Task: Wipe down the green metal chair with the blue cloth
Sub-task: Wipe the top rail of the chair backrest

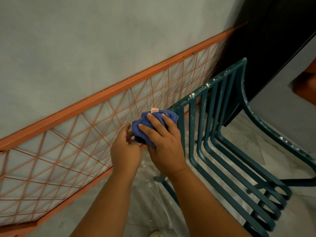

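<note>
A dark green metal chair point(220, 127) with slatted back and seat stands right of centre, its top rail flecked with white specks. A bunched blue cloth point(145, 121) with a small white tag sits at the left end of that top rail. My right hand point(164, 142) lies over the cloth and presses it against the rail's corner. My left hand point(125, 149) is just to the left, fingers curled at the cloth's lower edge; what it grips is partly hidden.
An orange wire-mesh panel point(68, 142) leans along the grey wall point(85, 48) on the left, close behind the chair. A dark panel point(273, 40) and a grey surface point(287, 103) stand at the right. The tiled floor point(150, 199) shows white dust.
</note>
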The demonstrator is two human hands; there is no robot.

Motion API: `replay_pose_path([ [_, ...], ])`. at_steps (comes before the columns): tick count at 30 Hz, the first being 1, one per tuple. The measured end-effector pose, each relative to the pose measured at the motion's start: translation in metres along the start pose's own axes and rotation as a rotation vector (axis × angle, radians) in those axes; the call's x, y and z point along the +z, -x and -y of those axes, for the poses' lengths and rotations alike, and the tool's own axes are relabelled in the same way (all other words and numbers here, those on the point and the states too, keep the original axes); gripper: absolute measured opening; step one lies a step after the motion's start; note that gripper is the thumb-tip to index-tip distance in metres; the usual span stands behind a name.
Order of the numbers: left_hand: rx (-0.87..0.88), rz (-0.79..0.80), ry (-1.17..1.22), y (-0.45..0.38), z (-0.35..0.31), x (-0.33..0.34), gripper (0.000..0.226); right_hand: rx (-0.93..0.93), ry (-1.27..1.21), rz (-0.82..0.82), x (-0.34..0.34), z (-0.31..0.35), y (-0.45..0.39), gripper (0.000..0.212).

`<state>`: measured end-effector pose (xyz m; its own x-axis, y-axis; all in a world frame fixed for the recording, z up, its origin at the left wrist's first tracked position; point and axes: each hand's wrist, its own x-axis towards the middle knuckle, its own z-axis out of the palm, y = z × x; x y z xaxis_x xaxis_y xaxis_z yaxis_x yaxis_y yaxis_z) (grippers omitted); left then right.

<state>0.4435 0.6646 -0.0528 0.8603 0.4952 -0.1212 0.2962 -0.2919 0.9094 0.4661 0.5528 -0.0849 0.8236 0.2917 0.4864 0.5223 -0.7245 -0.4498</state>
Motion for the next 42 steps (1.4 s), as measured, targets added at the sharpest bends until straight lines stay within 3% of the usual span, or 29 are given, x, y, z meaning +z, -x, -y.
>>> replay_pose_path([
  [4,-0.093,-0.05,0.036,-0.002,-0.001,-0.006,0.053,0.102,0.173,0.057,-0.006,0.025,-0.022,0.039],
  [8,-0.083,-0.055,0.008,-0.006,-0.005,-0.015,0.05,-0.105,0.301,0.168,0.002,0.024,-0.021,0.032],
  [12,-0.064,-0.04,0.045,-0.01,-0.005,-0.025,0.051,-0.176,0.189,0.213,-0.012,-0.004,-0.036,0.034],
  [17,-0.026,-0.012,0.091,-0.012,-0.014,-0.021,0.042,0.028,0.09,0.177,-0.009,0.016,-0.044,0.033],
  [23,0.077,0.04,0.07,-0.009,-0.027,-0.013,0.041,-0.154,-0.056,0.238,-0.022,-0.035,-0.023,0.049],
  [27,0.085,0.048,0.047,-0.004,-0.037,-0.001,0.041,0.081,0.041,0.222,-0.035,-0.044,-0.055,0.055],
  [29,0.093,0.031,0.031,-0.002,-0.043,0.006,0.041,0.114,0.062,0.222,-0.035,-0.03,-0.061,0.056],
  [35,0.118,-0.007,-0.004,-0.007,-0.058,0.019,0.041,-0.154,-0.036,0.318,-0.047,-0.064,-0.043,0.045],
  [38,0.133,0.008,-0.013,-0.011,-0.063,0.024,0.042,-0.042,0.059,0.293,-0.055,-0.082,-0.064,0.044],
  [40,0.134,0.021,0.001,-0.01,-0.065,0.028,0.043,0.102,0.142,0.29,-0.05,-0.071,-0.079,0.04],
  [42,0.136,0.037,0.025,-0.009,-0.068,0.034,0.044,0.125,0.174,0.286,-0.045,-0.054,-0.082,0.037],
])
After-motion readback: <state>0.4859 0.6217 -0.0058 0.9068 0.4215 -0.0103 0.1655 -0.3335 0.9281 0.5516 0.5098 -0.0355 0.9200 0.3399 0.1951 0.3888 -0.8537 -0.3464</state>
